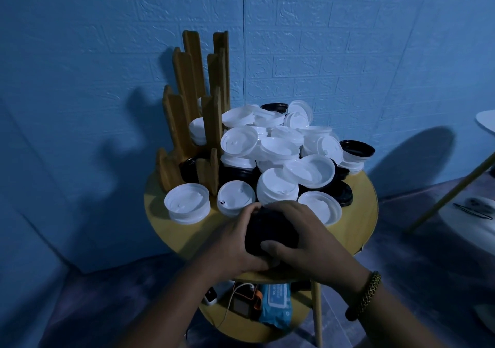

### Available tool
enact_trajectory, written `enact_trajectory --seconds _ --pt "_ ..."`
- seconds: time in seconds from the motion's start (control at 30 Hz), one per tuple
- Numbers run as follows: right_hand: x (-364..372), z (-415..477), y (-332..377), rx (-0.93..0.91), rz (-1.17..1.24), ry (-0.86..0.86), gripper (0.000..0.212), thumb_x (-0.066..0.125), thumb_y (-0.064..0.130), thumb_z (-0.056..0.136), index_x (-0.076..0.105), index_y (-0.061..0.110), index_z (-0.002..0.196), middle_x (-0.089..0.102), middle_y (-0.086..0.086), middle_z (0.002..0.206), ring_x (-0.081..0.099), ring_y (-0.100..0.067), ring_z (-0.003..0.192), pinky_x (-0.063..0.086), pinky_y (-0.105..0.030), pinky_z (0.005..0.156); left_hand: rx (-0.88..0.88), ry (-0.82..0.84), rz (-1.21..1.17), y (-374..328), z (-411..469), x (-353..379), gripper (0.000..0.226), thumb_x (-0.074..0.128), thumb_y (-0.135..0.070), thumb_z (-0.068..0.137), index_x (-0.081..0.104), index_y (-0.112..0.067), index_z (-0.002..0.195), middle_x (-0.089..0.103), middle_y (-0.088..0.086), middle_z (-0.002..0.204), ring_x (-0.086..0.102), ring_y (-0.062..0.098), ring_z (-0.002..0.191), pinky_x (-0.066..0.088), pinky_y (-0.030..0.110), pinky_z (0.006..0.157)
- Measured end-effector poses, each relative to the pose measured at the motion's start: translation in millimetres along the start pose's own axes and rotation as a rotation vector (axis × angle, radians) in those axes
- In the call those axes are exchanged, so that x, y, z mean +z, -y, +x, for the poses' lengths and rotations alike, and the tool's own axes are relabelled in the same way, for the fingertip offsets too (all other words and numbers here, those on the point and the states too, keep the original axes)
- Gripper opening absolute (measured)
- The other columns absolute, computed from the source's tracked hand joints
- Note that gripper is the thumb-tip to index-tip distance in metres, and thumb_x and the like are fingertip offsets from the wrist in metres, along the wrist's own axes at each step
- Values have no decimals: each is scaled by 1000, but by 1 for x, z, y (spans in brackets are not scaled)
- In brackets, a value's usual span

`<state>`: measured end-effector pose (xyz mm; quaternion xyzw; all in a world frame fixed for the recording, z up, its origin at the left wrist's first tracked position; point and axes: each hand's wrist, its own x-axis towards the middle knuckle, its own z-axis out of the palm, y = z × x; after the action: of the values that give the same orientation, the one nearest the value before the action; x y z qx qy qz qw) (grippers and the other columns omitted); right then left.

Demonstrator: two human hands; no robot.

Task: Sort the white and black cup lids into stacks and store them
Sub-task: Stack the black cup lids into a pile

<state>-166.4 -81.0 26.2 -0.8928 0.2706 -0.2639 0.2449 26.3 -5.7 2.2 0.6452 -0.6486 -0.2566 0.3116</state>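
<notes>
The left hand (235, 243) and right hand (308, 238) clamp curled fingers round a stack of black lids (270, 230) at the near edge of the table (166, 230), probably squaring it for the wooden rack (192, 106) at the far-left edge.

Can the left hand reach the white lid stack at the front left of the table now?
Probably yes, but not freely: the way to the white lid stack is open, with only bare table between, yet the left hand, with the right hand, has its grip on the black lids.
</notes>
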Motion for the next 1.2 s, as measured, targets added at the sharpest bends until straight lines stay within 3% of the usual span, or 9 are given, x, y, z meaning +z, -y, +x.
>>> enact_trajectory --seconds 0.17,0.33,0.53,0.73,0.9,1.03,1.2 --pt "-5 0 0 -4 -103 56 61 62 55 83 48 35 139 46 21 134 40 4 117 42 -27 99 6 3 22 0 1 2 99 85 -54 69 22 -54 145 46 -19 141 50 7 125 54 36 98" --pt "-8 4 3 48 -198 79 66 54 62 77 43 39 138 45 16 125 43 -7 109 46 -30 92 35 -11 42 -1 1 2 91 83 -60 66 34 -48 142 52 -22 135 52 2 122 54 38 96" --pt "-1 4 4 74 -232 92 67 43 66 77 41 42 139 42 16 125 37 -7 111 42 -33 95 62 -21 41 0 1 2 83 81 -54 71 37 -47 141 54 -24 132 53 -1 119 54 37 94" --pt "8 -8 3 65 -354 60 73 28 72 86 34 38 150 34 13 145 28 -11 131 31 -36 105 55 -13 33 -2 0 2 81 75 -55 74 35 -49 143 54 -21 135 53 2 122 54 38 96" --pt "-4 -4 -3 8 -247 110 66 41 65 88 35 42 150 36 17 139 34 -4 124 34 -36 105 20 22 -1 -2 1 -1 89 82 -61 70 33 -55 144 51 -27 137 50 -2 124 52 37 100" --pt "-15 0 -8 -52 -118 190 60 53 54 90 39 42 147 36 26 147 35 4 131 37 -36 108 2 38 -23 0 3 -1 101 86 -57 69 26 -53 151 42 -27 146 44 1 133 48 37 108" --pt "-21 2 -12 -13 -10 247 56 64 44 90 49 39 143 30 26 150 29 6 135 38 -37 111 -1 45 11 -1 2 -2 98 87 -59 66 30 -54 146 48 -28 139 48 -2 125 52 35 100"
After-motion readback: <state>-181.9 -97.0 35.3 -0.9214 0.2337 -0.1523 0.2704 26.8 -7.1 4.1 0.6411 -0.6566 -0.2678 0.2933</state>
